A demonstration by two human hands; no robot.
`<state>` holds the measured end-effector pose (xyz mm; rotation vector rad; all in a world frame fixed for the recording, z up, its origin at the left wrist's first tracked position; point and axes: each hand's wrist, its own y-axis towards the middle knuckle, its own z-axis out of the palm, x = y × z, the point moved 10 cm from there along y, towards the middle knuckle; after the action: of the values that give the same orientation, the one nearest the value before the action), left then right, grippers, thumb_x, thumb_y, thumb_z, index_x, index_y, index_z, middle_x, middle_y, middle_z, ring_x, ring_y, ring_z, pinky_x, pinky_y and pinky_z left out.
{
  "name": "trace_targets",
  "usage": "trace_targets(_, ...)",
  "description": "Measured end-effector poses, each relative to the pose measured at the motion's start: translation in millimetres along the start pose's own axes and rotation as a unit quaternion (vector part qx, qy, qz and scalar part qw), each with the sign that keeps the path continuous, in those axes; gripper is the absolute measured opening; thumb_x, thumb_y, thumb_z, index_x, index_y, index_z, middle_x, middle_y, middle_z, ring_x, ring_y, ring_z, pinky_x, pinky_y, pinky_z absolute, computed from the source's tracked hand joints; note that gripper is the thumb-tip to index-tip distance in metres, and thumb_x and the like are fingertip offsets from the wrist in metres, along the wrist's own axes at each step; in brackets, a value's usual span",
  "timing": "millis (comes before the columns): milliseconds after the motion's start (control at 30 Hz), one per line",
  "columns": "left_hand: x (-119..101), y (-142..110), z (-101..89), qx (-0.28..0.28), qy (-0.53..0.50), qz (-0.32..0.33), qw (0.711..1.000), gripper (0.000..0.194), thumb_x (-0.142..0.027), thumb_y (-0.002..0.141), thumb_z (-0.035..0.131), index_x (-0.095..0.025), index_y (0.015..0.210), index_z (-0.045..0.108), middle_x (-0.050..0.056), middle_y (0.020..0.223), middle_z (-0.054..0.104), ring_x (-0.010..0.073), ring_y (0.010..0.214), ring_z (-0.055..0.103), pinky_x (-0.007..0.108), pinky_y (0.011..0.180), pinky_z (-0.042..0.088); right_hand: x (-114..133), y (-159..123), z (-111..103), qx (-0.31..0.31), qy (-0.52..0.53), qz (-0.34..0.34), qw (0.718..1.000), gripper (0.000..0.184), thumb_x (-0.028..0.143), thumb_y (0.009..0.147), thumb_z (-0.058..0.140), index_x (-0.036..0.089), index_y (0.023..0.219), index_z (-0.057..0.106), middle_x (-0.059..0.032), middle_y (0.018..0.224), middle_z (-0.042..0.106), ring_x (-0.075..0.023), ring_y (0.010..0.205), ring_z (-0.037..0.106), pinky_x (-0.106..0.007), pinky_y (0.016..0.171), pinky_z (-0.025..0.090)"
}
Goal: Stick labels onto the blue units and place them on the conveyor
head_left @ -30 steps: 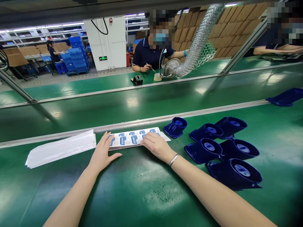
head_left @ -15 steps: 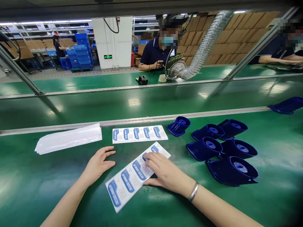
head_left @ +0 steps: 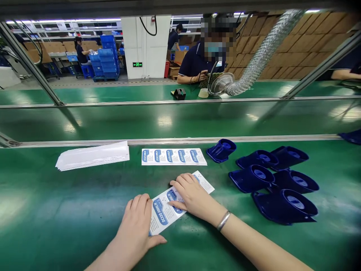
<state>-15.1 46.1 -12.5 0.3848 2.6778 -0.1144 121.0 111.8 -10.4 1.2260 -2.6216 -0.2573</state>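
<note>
A white label sheet printed with blue label designs lies slanted on the green work surface, partly covered by both hands. My left hand is closed over its left end, fingers together at the far side and thumb at the near edge; that end of the sheet is hidden. My right hand, with a silver bracelet at the wrist, lies across the sheet's right part, fingers bent over the far edge and thumb on the printed face. Behind them, a second label sheet lies flat.
A stack of blank white sheets lies at the back left. Several dark blue plastic housings stand at the right. A metal rail runs behind. Across the line, a co-worker sits near a flexible duct.
My left hand has come right and down onto the sheet's left end. My right thumb has moved from the near edge onto the printed face. The view has shifted left.
</note>
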Motion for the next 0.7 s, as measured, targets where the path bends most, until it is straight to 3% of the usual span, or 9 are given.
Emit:
trace_targets(133, 12.3, -3.8, 15.3, -0.019, 0.021, 0.005, 1.0, 0.085, -0.052, 0.052, 0.094, -0.019, 0.122, 0.057, 0.02, 0.132, 0.057, 0.043, 0.121, 0.056, 0.058, 0.097, 0.049, 0.3, 1.7, -1.9, 0.019, -0.019, 0.01, 1.0, 0.055, 0.065, 0.086, 0.073, 0.014, 0.104, 0.062, -0.0111, 0.099, 0.056, -0.0312, 0.093, 0.051, -0.046, 0.086, 0.048)
trace_targets(233, 31.4, 4.7, 14.5, -0.013, 0.04, 0.007, 0.999, 0.092, -0.057, 0.051, 0.092, -0.02, 0.126, 0.054, 0.021, 0.137, 0.054, 0.0448, 0.128, 0.052, 0.059, 0.1, 0.046, 1.3, 0.9, -3.1, 0.038, -0.041, 0.001, 0.998, 0.068, 0.078, 0.08, 0.068, 0.013, 0.099, 0.062, -0.0132, 0.104, 0.056, -0.0319, 0.095, 0.051, -0.045, 0.086, 0.046)
trace_targets(300, 37.5, 11.4, 13.5, 0.007, 0.052, 0.017, 0.999, 0.083, -0.058, 0.053, 0.09, -0.02, 0.119, 0.056, 0.02, 0.136, 0.055, 0.0441, 0.128, 0.052, 0.058, 0.098, 0.047, 0.4, -1.3, -3.6, 0.056, -0.064, 0.005, 0.996, 0.071, 0.083, 0.078, 0.065, 0.013, 0.093, 0.062, -0.0137, 0.103, 0.056, -0.0319, 0.094, 0.05, -0.044, 0.084, 0.046)
trace_targets(433, 33.1, 19.1, 6.4, 0.014, 0.082, 0.032, 0.996, 0.066, -0.053, 0.054, 0.09, -0.022, 0.103, 0.059, 0.018, 0.132, 0.058, 0.042, 0.123, 0.054, 0.054, 0.095, 0.048, -0.1, -9.4, -6.7, 0.078, -0.074, 0.029, 0.994, 0.068, 0.08, 0.081, 0.065, 0.013, 0.093, 0.061, -0.0108, 0.096, 0.055, -0.0296, 0.088, 0.05, -0.041, 0.079, 0.046)
trace_targets(533, 27.8, 20.8, 3.0, 0.007, 0.094, 0.04, 0.995, 0.07, -0.053, 0.054, 0.09, -0.022, 0.109, 0.059, 0.018, 0.129, 0.059, 0.0416, 0.12, 0.056, 0.053, 0.093, 0.048, 1.0, -15.9, -10.9, 0.071, -0.056, 0.049, 0.995, 0.076, 0.082, 0.076, 0.068, 0.012, 0.103, 0.06, -0.0115, 0.099, 0.055, -0.0295, 0.089, 0.05, -0.04, 0.077, 0.047)
trace_targets(700, 33.5, 21.8, 6.0, 0.02, 0.106, 0.062, 0.992, 0.069, -0.059, 0.059, 0.085, -0.022, 0.109, 0.058, 0.019, 0.133, 0.058, 0.0419, 0.121, 0.055, 0.053, 0.093, 0.049, 3.5, -23.6, -6.9, 0.095, -0.058, 0.066, 0.992, 0.072, 0.081, 0.073, 0.071, 0.012, 0.092, 0.06, -0.0134, 0.1, 0.055, -0.0309, 0.092, 0.051, -0.04, 0.076, 0.048)
